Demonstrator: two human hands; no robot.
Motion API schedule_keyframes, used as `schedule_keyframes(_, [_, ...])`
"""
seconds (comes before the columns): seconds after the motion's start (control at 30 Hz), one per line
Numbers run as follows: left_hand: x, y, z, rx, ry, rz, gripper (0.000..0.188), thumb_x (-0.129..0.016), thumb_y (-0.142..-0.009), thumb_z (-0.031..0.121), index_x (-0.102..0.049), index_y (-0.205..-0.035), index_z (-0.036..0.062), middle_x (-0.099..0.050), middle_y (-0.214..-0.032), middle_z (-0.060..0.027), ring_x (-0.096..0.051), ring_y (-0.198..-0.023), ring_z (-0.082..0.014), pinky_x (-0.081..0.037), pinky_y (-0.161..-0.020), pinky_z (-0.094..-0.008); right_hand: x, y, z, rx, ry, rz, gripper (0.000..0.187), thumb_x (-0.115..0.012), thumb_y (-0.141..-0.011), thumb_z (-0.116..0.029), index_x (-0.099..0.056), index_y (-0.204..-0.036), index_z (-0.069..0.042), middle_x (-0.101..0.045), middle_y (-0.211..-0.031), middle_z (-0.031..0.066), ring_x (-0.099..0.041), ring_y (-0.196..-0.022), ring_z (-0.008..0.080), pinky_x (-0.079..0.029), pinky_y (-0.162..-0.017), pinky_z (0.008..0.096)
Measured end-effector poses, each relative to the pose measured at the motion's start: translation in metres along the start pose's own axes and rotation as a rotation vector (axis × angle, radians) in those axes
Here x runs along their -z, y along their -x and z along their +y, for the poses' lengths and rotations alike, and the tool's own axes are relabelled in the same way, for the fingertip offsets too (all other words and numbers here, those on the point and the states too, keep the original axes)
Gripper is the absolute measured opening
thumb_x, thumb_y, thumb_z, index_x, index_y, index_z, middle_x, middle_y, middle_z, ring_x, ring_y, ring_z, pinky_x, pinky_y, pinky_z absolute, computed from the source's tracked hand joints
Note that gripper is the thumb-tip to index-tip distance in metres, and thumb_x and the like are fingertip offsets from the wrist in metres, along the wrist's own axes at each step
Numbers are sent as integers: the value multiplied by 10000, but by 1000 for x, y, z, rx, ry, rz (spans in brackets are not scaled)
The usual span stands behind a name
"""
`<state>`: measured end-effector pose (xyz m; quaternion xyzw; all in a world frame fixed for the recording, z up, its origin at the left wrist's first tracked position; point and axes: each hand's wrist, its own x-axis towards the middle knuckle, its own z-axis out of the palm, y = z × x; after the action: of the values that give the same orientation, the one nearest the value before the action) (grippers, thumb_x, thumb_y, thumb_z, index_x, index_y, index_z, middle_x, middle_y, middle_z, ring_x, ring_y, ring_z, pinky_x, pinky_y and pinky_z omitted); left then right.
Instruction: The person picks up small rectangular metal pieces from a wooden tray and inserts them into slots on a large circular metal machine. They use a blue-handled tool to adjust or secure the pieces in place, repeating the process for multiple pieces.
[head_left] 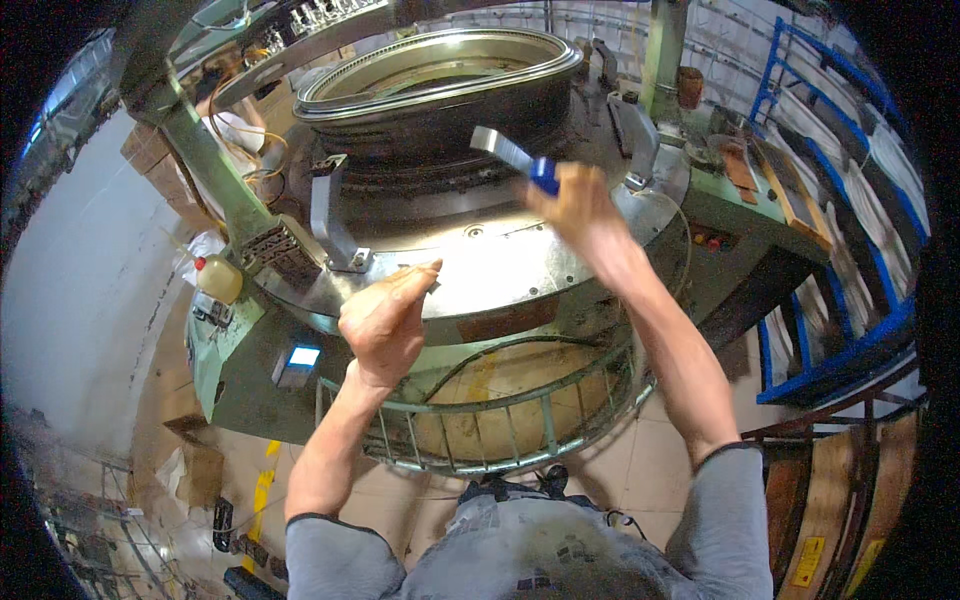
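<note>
My right hand (580, 205), slightly blurred, is wrapped round the blue grip of a tool with a pale, bent metal end (500, 147). I cannot tell the tool's exact kind. It is held up above the bright metal plate (490, 262) of a large round machine, its end pointing left toward the dark ring-shaped drum (430, 140). My left hand (385, 322) is closed over the plate's front edge, thumb and fingers pressed together and pointing right. Whatever it may pinch is too small to make out.
Metal brackets (328, 215) stand on the plate left and right. A curved green rail (480, 455) runs between my body and the machine. A yellowish bottle (218, 280) and a small lit screen (303, 357) sit left. A blue rack (850, 345) stands right. Another person (240, 135) is behind, at left.
</note>
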<state>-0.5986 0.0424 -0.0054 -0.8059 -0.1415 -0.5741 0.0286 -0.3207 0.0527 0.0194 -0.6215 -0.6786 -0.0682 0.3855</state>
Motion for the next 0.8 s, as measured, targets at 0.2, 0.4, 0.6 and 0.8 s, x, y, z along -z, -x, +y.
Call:
schedule_keyframes(0.2, [44, 33, -8, 295, 159, 130, 237, -703, -832, -144, -713, -1042, -36, -766, -978, -131, -743, -898, -196, -589, -836, -321, -37, -42, -10, -119, 13, -52, 383, -679, -931, -310, -679, -826, 59, -659, -649, 180, -708, -623, 325, -580, -554, 414])
schedule_keyframes(0.4, [84, 43, 0, 661, 442, 265, 228, -665, -853, -159, -692, -1050, -47, -739, -1013, -155, -728, -917, -238, -599, -876, -374, 13, 49, -33, -482, -716, -451, 358, -672, -956, -397, -682, -839, -59, -712, -729, 58, -669, -613, 122, -427, -423, 241])
schedule_keyframes(0.6, [65, 58, 39, 930, 885, -110, 221, -682, -834, -137, -706, -1030, -38, -747, -975, -170, -739, -881, -250, -606, -832, -372, 39, 165, 20, -673, -1027, 8, 416, -641, -982, -414, -637, -1022, 0, -713, -897, 126, -727, -785, 210, -485, -473, 219])
schedule_keyframes(0.8, [-29, 116, 90, 1050, 1066, -569, 294, -741, -737, -147, -730, -1012, -42, -624, -1328, -170, -681, -1101, -256, -593, -877, -369, 7, 271, 17, -782, -1109, 198, 538, -693, -905, -496, -658, -1107, 2, -726, -972, 114, -693, -915, 170, -531, -738, 265])
